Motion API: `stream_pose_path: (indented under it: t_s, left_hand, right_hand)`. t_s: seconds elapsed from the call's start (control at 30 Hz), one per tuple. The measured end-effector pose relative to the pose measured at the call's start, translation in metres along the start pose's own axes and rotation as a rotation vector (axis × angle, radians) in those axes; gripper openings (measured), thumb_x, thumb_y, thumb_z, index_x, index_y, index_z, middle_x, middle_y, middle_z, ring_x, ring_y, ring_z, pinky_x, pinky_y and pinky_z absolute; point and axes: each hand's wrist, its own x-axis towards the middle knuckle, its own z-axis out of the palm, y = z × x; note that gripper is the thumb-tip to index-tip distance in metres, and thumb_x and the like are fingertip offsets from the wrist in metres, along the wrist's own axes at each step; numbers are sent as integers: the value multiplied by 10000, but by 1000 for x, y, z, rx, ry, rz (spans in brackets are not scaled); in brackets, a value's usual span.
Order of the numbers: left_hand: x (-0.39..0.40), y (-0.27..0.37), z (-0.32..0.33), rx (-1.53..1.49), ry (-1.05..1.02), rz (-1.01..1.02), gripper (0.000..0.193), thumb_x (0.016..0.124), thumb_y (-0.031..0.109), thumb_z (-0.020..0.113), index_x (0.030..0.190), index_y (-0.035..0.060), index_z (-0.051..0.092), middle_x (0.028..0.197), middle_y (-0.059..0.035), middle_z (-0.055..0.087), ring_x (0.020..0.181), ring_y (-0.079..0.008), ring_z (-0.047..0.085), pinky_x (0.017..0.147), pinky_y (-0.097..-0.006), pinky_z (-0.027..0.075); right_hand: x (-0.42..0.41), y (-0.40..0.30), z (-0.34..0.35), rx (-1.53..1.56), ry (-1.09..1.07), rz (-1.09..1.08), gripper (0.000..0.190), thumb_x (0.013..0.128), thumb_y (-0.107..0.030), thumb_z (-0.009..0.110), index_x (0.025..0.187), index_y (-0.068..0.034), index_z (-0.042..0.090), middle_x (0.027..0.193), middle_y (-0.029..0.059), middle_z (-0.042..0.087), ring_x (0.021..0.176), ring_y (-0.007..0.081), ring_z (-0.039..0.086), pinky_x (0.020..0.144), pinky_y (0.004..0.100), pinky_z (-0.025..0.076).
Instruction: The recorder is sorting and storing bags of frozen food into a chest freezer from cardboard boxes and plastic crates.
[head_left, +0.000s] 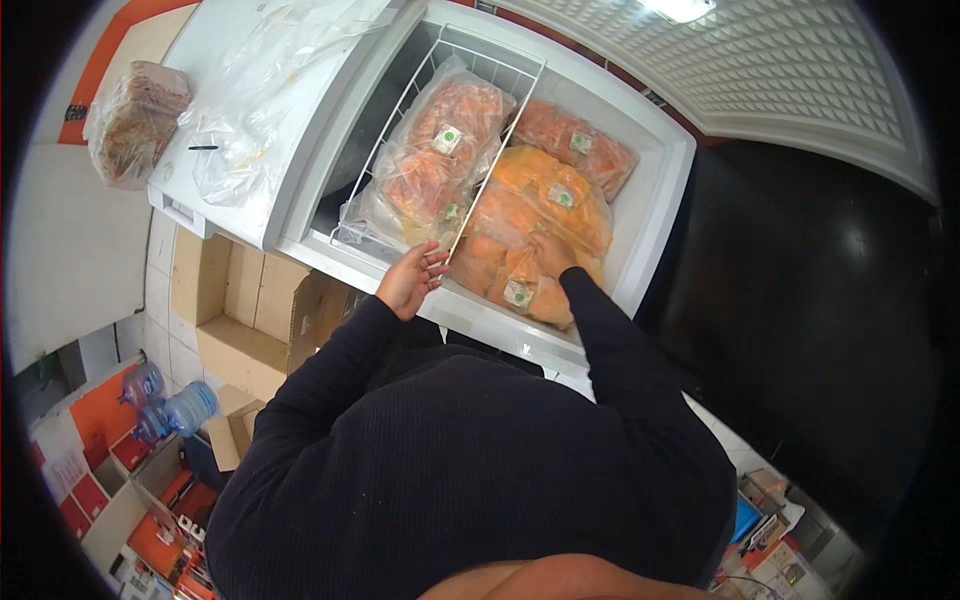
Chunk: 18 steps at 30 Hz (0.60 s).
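Observation:
A white chest freezer (517, 336) stands open before me, with a white wire basket (536, 71) in its left part. Clear bags of reddish food (456, 112) lie in the basket. Over the basket's near rim is my left hand (414, 279), its fingers apart and holding nothing. My right hand (553, 253) reaches into the freezer's right part, its fingers at the plastic of a bag of orange food (521, 262); whether they grip it is unclear. Another orange bag (555, 191) lies just beyond, and a reddish bag (577, 142) rests at the back. Several bags bear labels.
On the white lid surface to the left lie crumpled clear plastic (244, 142), a black pen-like item (202, 148) and a bagged brown block (142, 124). An open cardboard box (247, 345) stands below. The raised textured lid (780, 82) is at the upper right; water jugs (191, 407) stand lower left.

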Motion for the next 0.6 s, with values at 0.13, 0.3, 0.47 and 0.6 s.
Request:
stream_pose_path:
  t_s: [0.13, 0.3, 0.47, 0.6]
  left_hand:
    - [-3, -3, 7, -14, -28, 55, 419, 935, 402, 435, 1204, 82, 413, 1059, -63, 536, 929, -168, 508, 801, -296, 398]
    - [-17, 6, -20, -66, 75, 92, 390, 924, 382, 447, 1178, 86, 433, 1087, -52, 540, 959, -162, 503, 817, -303, 378]
    - [-17, 12, -50, -151, 164, 169, 356, 922, 377, 456, 1147, 101, 463, 1061, -50, 551, 943, -166, 515, 803, -304, 393]
    - [-12, 22, -63, -193, 196, 181, 343, 929, 372, 451, 1135, 99, 475, 1053, -54, 559, 931, -170, 530, 791, -304, 410]
  right_hand:
    - [3, 17, 39, -105, 76, -29, 144, 827, -90, 466, 947, -65, 540, 831, 187, 602, 828, 388, 574, 711, 442, 448]
    - [7, -2, 7, -64, -213, 184, 184, 818, -98, 479, 984, -38, 531, 802, 222, 589, 798, 406, 568, 709, 459, 446]
    - [144, -45, -43, 18, 320, -397, 187, 787, -90, 522, 947, 5, 542, 880, 228, 564, 845, 396, 533, 747, 450, 429]
    - [290, -72, -45, -116, 366, -263, 358, 753, -243, 606, 991, 22, 564, 946, 248, 566, 890, 404, 538, 787, 446, 437]
